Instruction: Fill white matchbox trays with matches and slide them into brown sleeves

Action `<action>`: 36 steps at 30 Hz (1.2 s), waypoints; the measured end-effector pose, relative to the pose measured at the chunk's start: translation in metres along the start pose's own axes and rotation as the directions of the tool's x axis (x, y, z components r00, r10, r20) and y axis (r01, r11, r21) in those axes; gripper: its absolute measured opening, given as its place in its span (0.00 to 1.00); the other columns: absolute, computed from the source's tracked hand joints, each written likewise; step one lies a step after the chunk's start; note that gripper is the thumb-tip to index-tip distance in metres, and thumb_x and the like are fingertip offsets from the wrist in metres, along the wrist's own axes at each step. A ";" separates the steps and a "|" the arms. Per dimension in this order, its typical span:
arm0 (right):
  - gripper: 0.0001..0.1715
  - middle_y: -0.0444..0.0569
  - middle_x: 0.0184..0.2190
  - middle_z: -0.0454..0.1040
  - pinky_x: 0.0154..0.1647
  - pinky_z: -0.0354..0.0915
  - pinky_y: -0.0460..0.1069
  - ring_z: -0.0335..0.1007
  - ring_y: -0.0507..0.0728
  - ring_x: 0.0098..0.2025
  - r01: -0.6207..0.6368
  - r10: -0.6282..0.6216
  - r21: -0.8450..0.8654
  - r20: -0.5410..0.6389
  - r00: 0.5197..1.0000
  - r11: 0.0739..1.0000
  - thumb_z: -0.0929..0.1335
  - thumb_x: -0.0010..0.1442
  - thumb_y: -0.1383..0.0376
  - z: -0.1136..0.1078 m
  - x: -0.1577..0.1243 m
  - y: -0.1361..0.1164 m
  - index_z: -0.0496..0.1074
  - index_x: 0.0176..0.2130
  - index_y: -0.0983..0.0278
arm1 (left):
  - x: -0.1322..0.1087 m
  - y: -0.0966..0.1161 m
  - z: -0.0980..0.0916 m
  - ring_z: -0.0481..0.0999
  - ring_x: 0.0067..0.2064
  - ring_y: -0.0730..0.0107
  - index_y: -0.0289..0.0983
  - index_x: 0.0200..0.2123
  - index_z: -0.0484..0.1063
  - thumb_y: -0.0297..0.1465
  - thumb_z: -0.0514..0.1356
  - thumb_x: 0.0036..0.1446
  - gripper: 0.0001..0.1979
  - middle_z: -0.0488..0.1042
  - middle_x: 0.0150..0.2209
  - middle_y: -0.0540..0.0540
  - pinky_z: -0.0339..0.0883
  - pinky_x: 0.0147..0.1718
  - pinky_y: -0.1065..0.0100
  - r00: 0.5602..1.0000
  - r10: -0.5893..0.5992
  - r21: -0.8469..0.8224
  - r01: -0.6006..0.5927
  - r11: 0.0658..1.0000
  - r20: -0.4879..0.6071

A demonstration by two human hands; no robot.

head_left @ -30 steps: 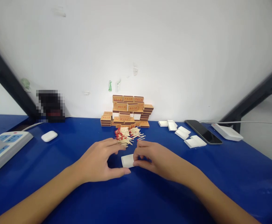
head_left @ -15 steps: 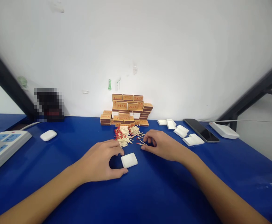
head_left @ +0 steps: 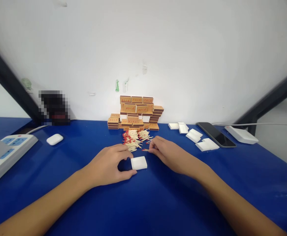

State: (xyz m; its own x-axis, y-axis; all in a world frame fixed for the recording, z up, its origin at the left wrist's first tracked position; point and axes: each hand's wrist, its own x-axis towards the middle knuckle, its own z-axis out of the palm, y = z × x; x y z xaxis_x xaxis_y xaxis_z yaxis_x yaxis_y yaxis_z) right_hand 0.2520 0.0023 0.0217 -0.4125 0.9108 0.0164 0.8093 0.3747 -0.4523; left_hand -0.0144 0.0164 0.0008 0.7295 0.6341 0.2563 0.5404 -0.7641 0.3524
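Observation:
My left hand [head_left: 112,165] curls around the left end of a small white matchbox tray [head_left: 139,163]; thumb and forefinger sit at its near and far corners, lightly gripping it on the table. My right hand [head_left: 165,152] pinches a red-tipped match [head_left: 145,150] between thumb and fingers, just beyond the tray's right side. Its other fingers are curled in. Past both hands lies a loose pile of matches [head_left: 131,140], with a smaller bunch [head_left: 144,134] to its right. Whether the pinch holds more than one match is hard to tell.
Behind the matches, stacked matchboxes [head_left: 135,113] stand against the wall. Several white trays [head_left: 194,135], a phone [head_left: 215,134] and a white box [head_left: 241,134] lie at right. At left are a white case [head_left: 54,139] and a power strip [head_left: 12,154]. The table [head_left: 143,206] is blue.
My right hand's thumb and fingers have closed together on a match that lay between them. My left hand stays around the tray. The whole view has shifted slightly.

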 end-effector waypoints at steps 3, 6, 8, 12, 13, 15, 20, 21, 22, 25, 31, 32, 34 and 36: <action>0.08 0.48 0.43 0.75 0.42 0.63 0.49 0.71 0.56 0.42 0.091 -0.092 0.090 0.014 0.996 0.992 0.62 0.76 0.64 0.004 -0.005 -0.016 0.68 0.42 0.62 | 0.000 -0.001 0.001 0.75 0.40 0.65 0.40 0.43 0.78 0.39 0.68 0.60 0.11 0.76 0.38 0.49 0.68 0.36 0.64 1.000 0.009 -0.007 -0.009 1.000 -0.012; 0.07 0.49 0.42 0.75 0.39 0.61 0.49 0.71 0.55 0.39 0.138 -0.138 -0.001 0.042 0.990 0.990 0.63 0.75 0.67 0.012 -0.007 -0.027 0.68 0.42 0.63 | 0.000 -0.002 0.002 0.75 0.40 0.65 0.39 0.40 0.77 0.39 0.67 0.60 0.10 0.75 0.37 0.49 0.68 0.36 0.64 1.000 0.019 -0.010 -0.019 1.000 -0.021; 0.05 0.51 0.42 0.75 0.37 0.60 0.49 0.70 0.55 0.37 0.139 -0.134 -0.094 0.061 0.989 0.986 0.64 0.74 0.70 0.016 -0.008 -0.031 0.69 0.42 0.65 | 0.001 -0.002 0.003 0.75 0.39 0.65 0.38 0.39 0.76 0.39 0.67 0.61 0.10 0.75 0.37 0.49 0.68 0.36 0.64 0.999 0.026 -0.011 -0.027 1.000 -0.033; 0.05 0.51 0.42 0.75 0.36 0.59 0.50 0.70 0.55 0.36 0.134 -0.124 -0.158 0.075 0.989 0.978 0.65 0.73 0.70 0.017 -0.008 -0.034 0.70 0.43 0.66 | 0.001 0.000 0.003 0.75 0.40 0.64 0.38 0.40 0.75 0.37 0.66 0.62 0.09 0.76 0.37 0.48 0.69 0.36 0.64 0.997 0.051 -0.001 -0.052 0.999 -0.063; 0.05 0.51 0.42 0.75 0.36 0.60 0.50 0.70 0.55 0.36 0.137 -0.126 -0.151 0.074 0.989 0.979 0.65 0.74 0.70 0.017 -0.009 -0.034 0.70 0.43 0.66 | 0.000 0.001 0.003 0.76 0.40 0.64 0.38 0.41 0.75 0.37 0.66 0.62 0.09 0.76 0.38 0.48 0.69 0.36 0.64 0.996 0.056 -0.001 -0.056 0.998 -0.065; 0.04 0.51 0.43 0.75 0.37 0.60 0.50 0.71 0.55 0.37 0.139 -0.130 -0.129 0.075 0.989 0.982 0.65 0.73 0.70 0.018 -0.009 -0.035 0.70 0.43 0.66 | 0.000 0.001 0.003 0.76 0.40 0.64 0.39 0.41 0.75 0.37 0.66 0.61 0.09 0.76 0.38 0.48 0.69 0.37 0.64 0.996 0.059 -0.005 -0.060 0.998 -0.063; 0.06 0.49 0.42 0.74 0.37 0.61 0.49 0.70 0.54 0.36 0.133 -0.130 -0.037 0.079 0.988 0.990 0.65 0.73 0.69 0.016 -0.010 -0.035 0.71 0.42 0.65 | 0.000 0.000 0.003 0.76 0.40 0.65 0.39 0.41 0.75 0.37 0.66 0.61 0.09 0.76 0.38 0.49 0.69 0.37 0.64 0.998 0.044 -0.005 -0.044 0.999 -0.051; 0.07 0.48 0.41 0.74 0.37 0.61 0.49 0.70 0.54 0.37 0.140 -0.139 -0.016 0.063 0.988 0.990 0.64 0.74 0.69 0.015 -0.010 -0.033 0.71 0.41 0.64 | 0.000 0.000 0.003 0.76 0.40 0.65 0.39 0.41 0.75 0.37 0.67 0.61 0.09 0.76 0.38 0.49 0.69 0.37 0.64 0.998 0.042 -0.003 -0.042 0.999 -0.045; 0.08 0.48 0.40 0.74 0.38 0.61 0.49 0.70 0.54 0.37 0.149 -0.149 0.000 0.036 0.988 0.989 0.64 0.73 0.69 0.013 -0.008 -0.030 0.71 0.39 0.63 | 0.001 0.000 0.003 0.76 0.39 0.65 0.39 0.41 0.75 0.37 0.67 0.61 0.09 0.76 0.38 0.49 0.69 0.37 0.64 0.998 0.040 -0.001 -0.040 0.999 -0.039; 0.09 0.46 0.36 0.73 0.38 0.62 0.49 0.69 0.55 0.37 0.153 -0.153 -0.007 -0.112 0.982 0.988 0.65 0.72 0.68 0.009 -0.001 -0.014 0.71 0.37 0.62 | 0.000 0.001 0.002 0.76 0.39 0.65 0.40 0.42 0.76 0.39 0.67 0.61 0.10 0.76 0.38 0.49 0.69 0.37 0.64 0.999 0.022 0.004 -0.021 1.000 -0.030; 0.03 0.50 0.42 0.71 0.41 0.65 0.52 0.69 0.56 0.38 0.054 -0.068 -0.063 -0.269 0.961 0.997 0.69 0.69 0.65 0.010 0.019 0.037 0.71 0.44 0.62 | 0.000 0.002 0.002 0.76 0.40 0.65 0.40 0.45 0.77 0.40 0.66 0.62 0.11 0.76 0.38 0.49 0.69 0.38 0.64 1.000 0.020 0.002 -0.020 1.000 -0.009; 0.05 0.50 0.42 0.71 0.42 0.66 0.52 0.69 0.56 0.39 0.056 -0.068 -0.052 -0.264 0.962 0.997 0.69 0.68 0.64 0.011 0.021 0.042 0.71 0.45 0.61 | 0.000 0.001 0.002 0.76 0.40 0.65 0.40 0.45 0.77 0.40 0.66 0.62 0.11 0.76 0.38 0.49 0.69 0.38 0.64 1.000 0.021 0.002 -0.021 1.000 -0.008; 0.08 0.50 0.43 0.71 0.42 0.66 0.52 0.68 0.56 0.39 0.057 -0.066 -0.039 -0.257 0.964 0.998 0.69 0.68 0.63 0.011 0.025 0.049 0.72 0.47 0.62 | 0.000 0.001 0.002 0.76 0.40 0.65 0.40 0.44 0.77 0.40 0.66 0.63 0.12 0.76 0.38 0.49 0.69 0.38 0.64 1.000 0.019 0.006 -0.018 1.000 -0.007; 0.09 0.50 0.42 0.71 0.41 0.66 0.52 0.68 0.56 0.39 0.044 -0.054 -0.043 -0.251 0.967 0.998 0.69 0.68 0.62 0.011 0.027 0.050 0.72 0.47 0.62 | 0.000 0.001 0.002 0.76 0.39 0.65 0.40 0.44 0.77 0.41 0.66 0.63 0.12 0.76 0.38 0.49 0.69 0.38 0.64 1.000 0.017 0.010 -0.017 1.000 -0.003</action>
State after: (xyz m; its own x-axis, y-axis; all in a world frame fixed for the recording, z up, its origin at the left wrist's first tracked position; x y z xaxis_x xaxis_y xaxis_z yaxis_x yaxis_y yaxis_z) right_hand 0.2768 0.0440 -0.0105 -0.3373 0.9037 0.2636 0.8075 0.4217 -0.4124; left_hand -0.0133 0.0153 -0.0009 0.7375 0.6211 0.2652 0.5318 -0.7761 0.3388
